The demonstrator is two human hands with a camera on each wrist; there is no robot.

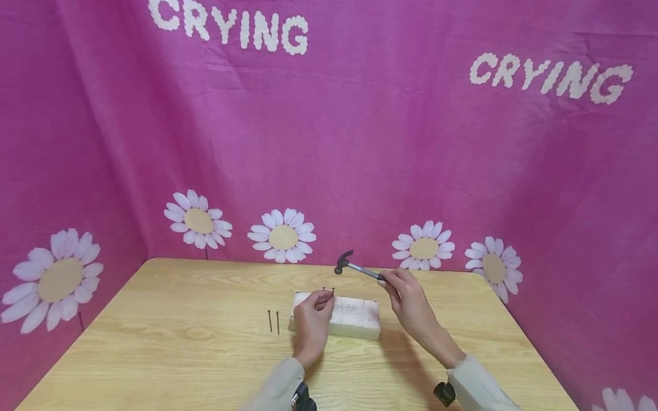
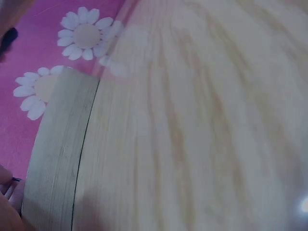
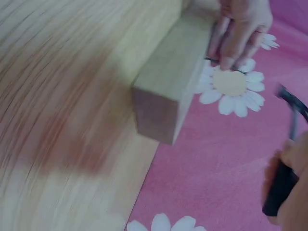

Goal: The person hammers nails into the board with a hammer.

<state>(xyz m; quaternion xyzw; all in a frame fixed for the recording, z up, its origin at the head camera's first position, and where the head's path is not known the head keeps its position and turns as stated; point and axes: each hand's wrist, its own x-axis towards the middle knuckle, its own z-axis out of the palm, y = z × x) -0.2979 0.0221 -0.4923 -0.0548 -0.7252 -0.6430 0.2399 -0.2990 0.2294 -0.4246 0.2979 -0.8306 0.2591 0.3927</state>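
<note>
A pale wooden block (image 1: pixel 354 319) lies on the table. Over its left end my left hand (image 1: pixel 312 322) pinches an upright nail (image 1: pixel 333 291) between thumb and fingers; whether its tip has entered the wood I cannot tell. Just left of it a second nail (image 1: pixel 324 289) stands behind the fingers, mostly hidden. My right hand (image 1: pixel 413 302) grips a small claw hammer (image 1: pixel 362 269) by its black handle, the head raised above the block and the nails. The right wrist view also shows the hammer (image 3: pixel 281 187) in the hand, apart from the block (image 3: pixel 168 72).
Two loose nails (image 1: pixel 273 322) lie on the wooden table (image 1: pixel 205 342) left of the block. A pink cloth (image 1: pixel 349 142) with daisies and lettering hangs behind the table and along both sides.
</note>
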